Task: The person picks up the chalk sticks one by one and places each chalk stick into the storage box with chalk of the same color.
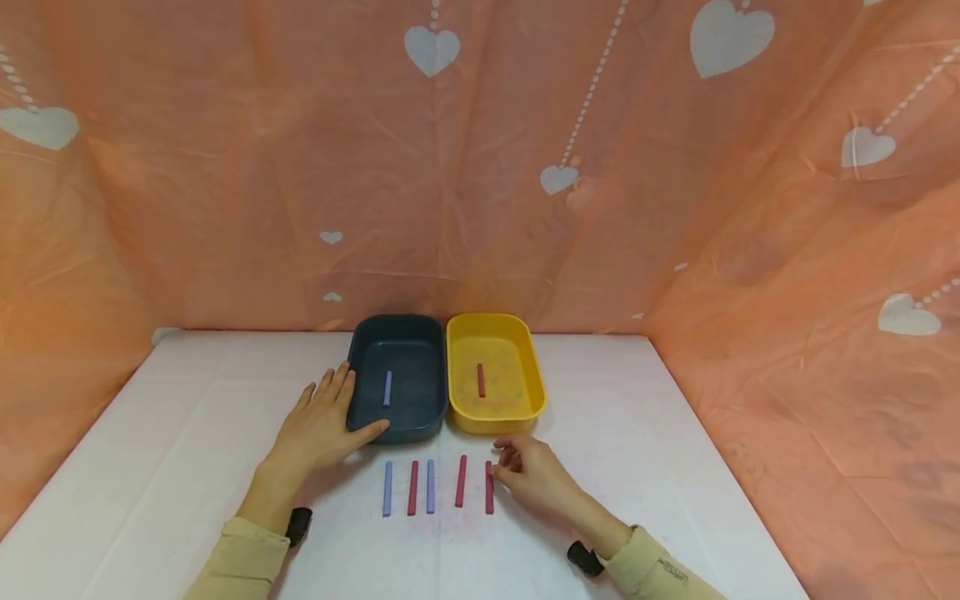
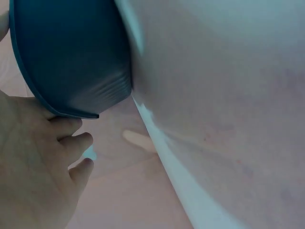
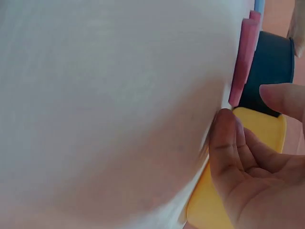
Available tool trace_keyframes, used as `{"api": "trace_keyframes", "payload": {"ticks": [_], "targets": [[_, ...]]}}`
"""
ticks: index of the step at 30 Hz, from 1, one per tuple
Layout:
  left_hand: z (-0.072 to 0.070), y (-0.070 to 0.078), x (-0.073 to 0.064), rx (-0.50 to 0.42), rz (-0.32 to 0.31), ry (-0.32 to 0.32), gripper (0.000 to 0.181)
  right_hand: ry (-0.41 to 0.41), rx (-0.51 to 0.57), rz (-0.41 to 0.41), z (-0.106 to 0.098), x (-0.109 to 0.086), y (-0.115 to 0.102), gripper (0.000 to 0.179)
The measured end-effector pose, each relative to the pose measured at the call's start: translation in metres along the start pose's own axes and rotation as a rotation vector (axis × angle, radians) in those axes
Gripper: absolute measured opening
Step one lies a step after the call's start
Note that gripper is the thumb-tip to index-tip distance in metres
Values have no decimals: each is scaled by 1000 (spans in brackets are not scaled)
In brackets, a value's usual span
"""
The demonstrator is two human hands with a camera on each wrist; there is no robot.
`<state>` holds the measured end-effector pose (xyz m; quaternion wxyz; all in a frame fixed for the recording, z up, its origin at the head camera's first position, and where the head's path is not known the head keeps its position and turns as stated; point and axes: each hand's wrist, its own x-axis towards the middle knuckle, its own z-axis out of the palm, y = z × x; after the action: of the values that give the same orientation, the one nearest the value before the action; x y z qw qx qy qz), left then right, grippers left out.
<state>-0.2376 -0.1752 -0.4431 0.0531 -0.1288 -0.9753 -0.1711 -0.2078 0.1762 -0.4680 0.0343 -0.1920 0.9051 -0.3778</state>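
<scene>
My left hand (image 1: 318, 425) lies with fingers extended along the left rim of a dark blue tray (image 1: 435, 367); in the left wrist view its fingers (image 2: 78, 148) reach past the tray's edge. A blue chalk stick (image 1: 387, 389) lies in that tray. The right hand (image 1: 536, 475) is low beside the rightmost red chalk stick (image 1: 489, 492), thumb and fingers apart. In the right wrist view nothing shows between them, and the red stick (image 3: 243, 62) lies just beyond the fingertips. To its left on the table are two more red sticks and two blue ones.
A yellow tray (image 1: 542, 404) stands against the dark blue one, with a red chalk stick (image 1: 482, 380) inside. Both are on a white-covered table (image 1: 637, 417). An orange curtain with white hearts (image 1: 262, 167) encloses the back and sides.
</scene>
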Motion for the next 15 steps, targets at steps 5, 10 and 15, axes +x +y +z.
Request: {"api": "trace_keyframes", "payload": {"ticks": [5,10,15], "targets": [[0,0,-1,-12,5,4,110,-24,-75,-37,2,3,-2,31],[1,0,0,-21,8,7,110,-34,-129,-66,4,5,-3,31],[2,0,-1,-26,7,4,110,-54,-163,-68,5,5,-2,28]]}}
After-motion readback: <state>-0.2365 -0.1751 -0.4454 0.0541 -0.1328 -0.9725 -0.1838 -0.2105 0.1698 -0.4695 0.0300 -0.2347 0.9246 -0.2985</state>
